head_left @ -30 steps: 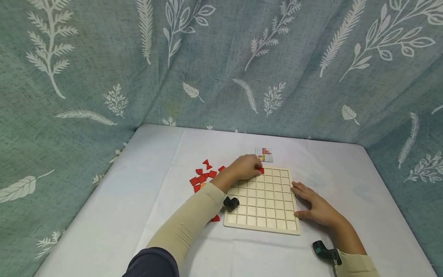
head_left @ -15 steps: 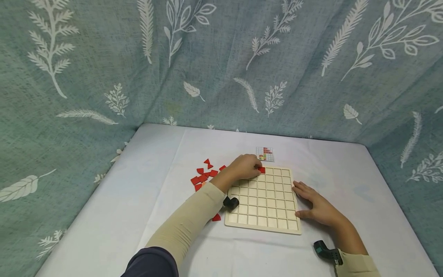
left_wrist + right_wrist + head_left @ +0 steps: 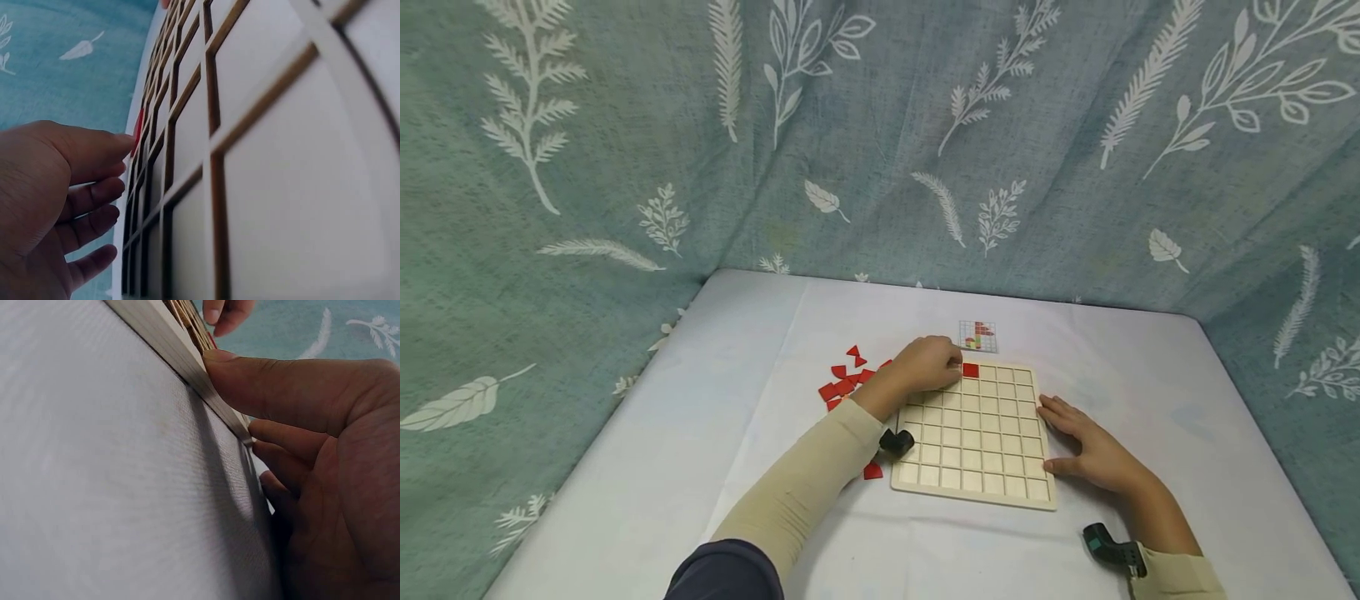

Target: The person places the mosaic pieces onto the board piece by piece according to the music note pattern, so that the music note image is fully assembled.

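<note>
Left hand (image 3: 928,364): above the far left part of the board (image 3: 972,437), fingers (image 3: 94,228) loosely bent and a little apart, nothing seen in their hold. Thumb (image 3: 100,148) tip right at the edge of a red square (image 3: 971,371); touching or just beside, cannot tell. The square lies flat in a cell of the far row, about midway along it.

Right hand (image 3: 1086,450): fingers fairly straight and spread from the thumb, which rests on the board's right edge; other fingers against the side. Seems to be steadying the board. No piece seen in this hand.

Progress: one red square sits in its cell, and no second piece shows in the cells in view; some are hidden by the left hand and forearm. Just past the far edge, a printed card (image 3: 978,337) shows a mostly red figure on a grid. If that is the pattern, the work looks barely begun, with most of the figure left to lay.

Further out: a cluster of red pieces (image 3: 846,386), squares and wedges, left of the board. One lone red wedge (image 3: 873,472) by its near left corner. All on a white surface (image 3: 1000,554); leaf-print curtain (image 3: 880,167) behind.
</note>
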The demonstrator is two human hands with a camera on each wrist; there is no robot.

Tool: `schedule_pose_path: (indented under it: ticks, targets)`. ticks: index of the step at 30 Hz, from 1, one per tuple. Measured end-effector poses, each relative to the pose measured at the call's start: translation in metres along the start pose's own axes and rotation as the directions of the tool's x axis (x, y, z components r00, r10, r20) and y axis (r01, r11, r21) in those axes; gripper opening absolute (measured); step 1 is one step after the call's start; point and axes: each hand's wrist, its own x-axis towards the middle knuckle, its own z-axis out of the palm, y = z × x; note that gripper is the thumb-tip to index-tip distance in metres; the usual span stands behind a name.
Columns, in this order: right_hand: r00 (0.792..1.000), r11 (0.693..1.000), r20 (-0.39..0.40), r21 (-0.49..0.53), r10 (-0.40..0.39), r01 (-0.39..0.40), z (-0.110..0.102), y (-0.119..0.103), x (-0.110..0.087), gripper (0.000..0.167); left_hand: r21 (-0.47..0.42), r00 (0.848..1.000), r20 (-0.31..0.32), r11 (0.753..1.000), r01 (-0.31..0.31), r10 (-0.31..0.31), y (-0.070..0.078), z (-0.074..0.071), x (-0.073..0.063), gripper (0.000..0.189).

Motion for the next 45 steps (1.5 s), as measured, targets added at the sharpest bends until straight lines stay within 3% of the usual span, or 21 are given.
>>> schedule_pose_path:
  ticks: [6,12,19,31,39,45]
  targets:
    - [1.000,1.000,-0.003,0.007,-0.006,0.006,0.000,0.000,-0.001,0.091,-0.015,0.999,-0.006,0.998,0.054,-0.054,-0.011,-0.009,-0.016,0.025]
    - [1.000,1.000,-0.005,0.023,-0.003,0.003,0.000,-0.002,-0.002,0.091,-0.010,0.991,-0.035,0.992,0.128,-0.128,-0.035,-0.019,-0.038,0.026]
    - [1.000,1.000,-0.008,0.022,0.009,-0.009,-0.003,-0.004,-0.002,0.091,-0.033,0.967,-0.082,0.971,0.239,-0.240,-0.067,-0.027,-0.060,0.030]
    - [1.000,1.000,-0.001,0.015,0.007,-0.007,-0.002,-0.002,-0.001,0.092,-0.040,0.924,-0.146,0.935,0.351,-0.353,-0.114,-0.037,-0.086,0.025]
    - [1.000,1.000,-0.006,0.020,0.021,-0.021,-0.001,-0.005,-0.001,0.092,-0.069,0.903,-0.140,0.914,0.400,-0.405,-0.125,-0.034,-0.093,0.027]
    - [1.000,1.000,-0.003,0.009,0.022,-0.022,-0.001,-0.004,-0.002,0.092,-0.061,0.910,-0.120,0.918,0.391,-0.396,-0.127,-0.036,-0.092,0.025]
